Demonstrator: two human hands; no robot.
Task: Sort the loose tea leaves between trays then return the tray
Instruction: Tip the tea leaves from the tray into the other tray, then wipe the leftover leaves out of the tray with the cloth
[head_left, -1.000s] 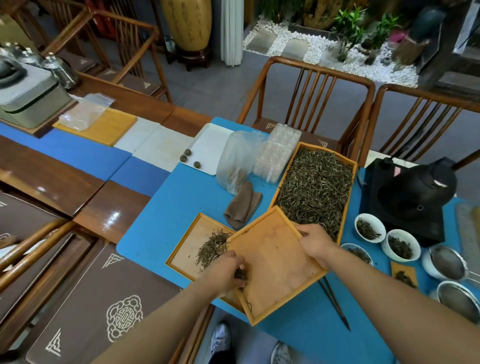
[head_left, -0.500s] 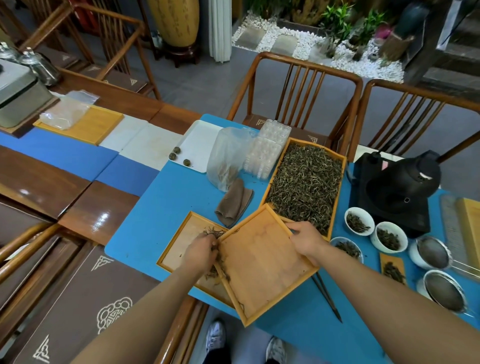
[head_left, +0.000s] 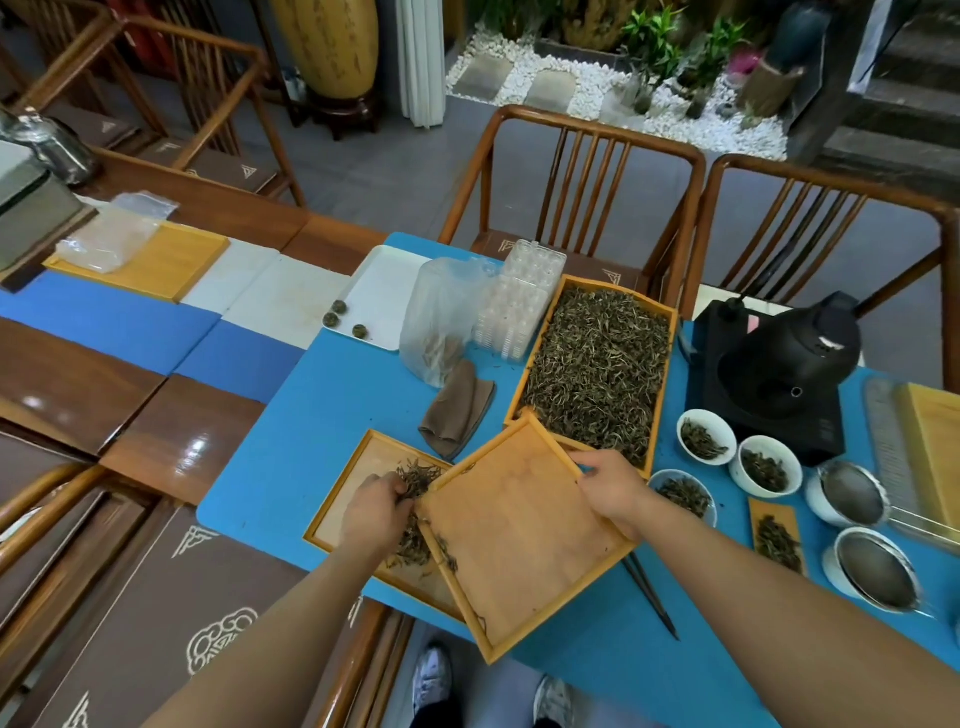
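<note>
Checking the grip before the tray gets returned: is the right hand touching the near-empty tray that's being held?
Touching. The head view shows the right hand gripping the far edge of the near-empty wooden tray, fingers curled over its rim.

so the bench (head_left: 67, 374) is wearing a blue mat (head_left: 332, 415), and lying on that mat: a big tray of loose tea (head_left: 597, 364), a smaller wooden tray (head_left: 358, 467) near the front edge, a folded brown cloth (head_left: 457, 410), a white tray (head_left: 382, 291), three white cups (head_left: 706, 436), a black kettle base (head_left: 753, 405) and dark tongs (head_left: 652, 597)
</note>
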